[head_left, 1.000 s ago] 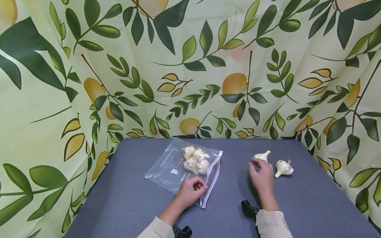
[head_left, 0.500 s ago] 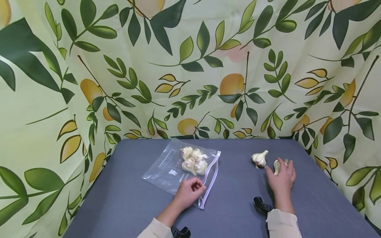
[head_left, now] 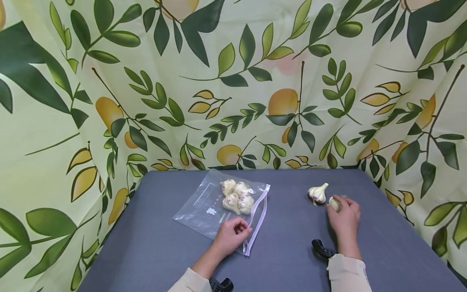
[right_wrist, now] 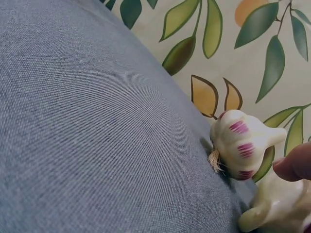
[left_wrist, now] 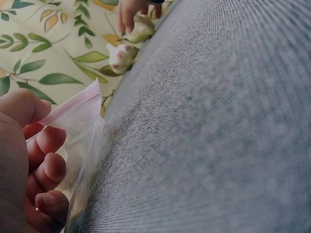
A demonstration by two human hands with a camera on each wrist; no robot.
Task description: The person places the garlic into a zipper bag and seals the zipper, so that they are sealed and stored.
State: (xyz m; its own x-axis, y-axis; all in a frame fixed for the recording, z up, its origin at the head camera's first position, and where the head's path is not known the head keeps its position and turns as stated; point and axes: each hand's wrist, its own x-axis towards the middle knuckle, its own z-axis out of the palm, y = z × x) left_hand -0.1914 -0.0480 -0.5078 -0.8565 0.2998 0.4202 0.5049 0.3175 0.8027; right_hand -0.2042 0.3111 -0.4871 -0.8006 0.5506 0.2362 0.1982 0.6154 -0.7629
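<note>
A clear zip bag point(head_left: 200, 215) with a lilac zip edge lies flat, several garlic bulbs point(head_left: 238, 196) inside it. My left hand point(head_left: 232, 236) pinches the bag's edge near its opening between thumb and index finger; the left wrist view shows the lilac strip point(left_wrist: 73, 104) lifted there. On the right, my right hand point(head_left: 344, 219) grips a garlic bulb point(head_left: 334, 204), its thumb on the near left side. Much of that bulb is hidden by the fingers. Just left of it rests another garlic bulb point(head_left: 317, 193), white with purple streaks, untouched.
Everything lies on a grey cloth-covered table point(head_left: 288, 227). A leaf-and-fruit patterned curtain point(head_left: 251, 121) rises behind it and along both sides. Black wrist straps point(head_left: 322, 249) sit at the wrists.
My right hand has moved right from the nearer loose bulb to the farther one, and its fingers have closed round it, shifting it slightly left. The left hand stays on the bag.
</note>
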